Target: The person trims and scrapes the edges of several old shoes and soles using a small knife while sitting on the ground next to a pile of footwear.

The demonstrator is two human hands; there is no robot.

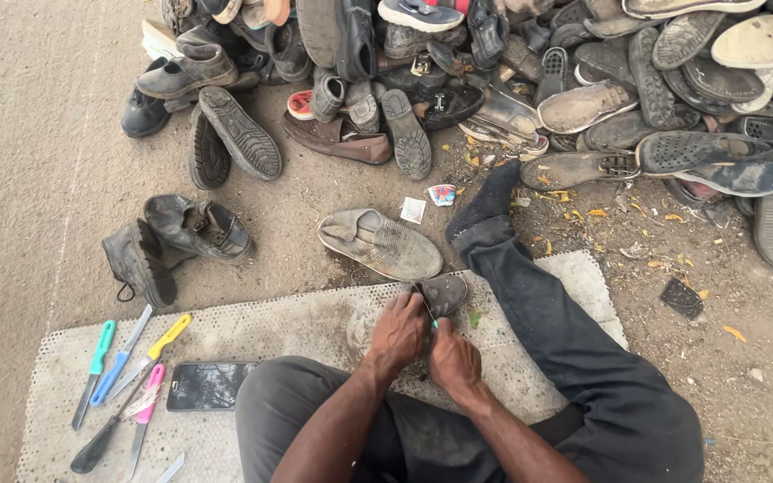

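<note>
Far side blocked by shoe pile. Left of hands: knives and phone occupy mat. Outstretched leg bars right; bare ground far left.

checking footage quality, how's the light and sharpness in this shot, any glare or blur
Head view: soft, even daylight with only faint shadows; the shoe pile and the knives are sharp; the phone screen carries a pale reflection; the left hand and right hand on the small dark shoe show little blur.
</note>
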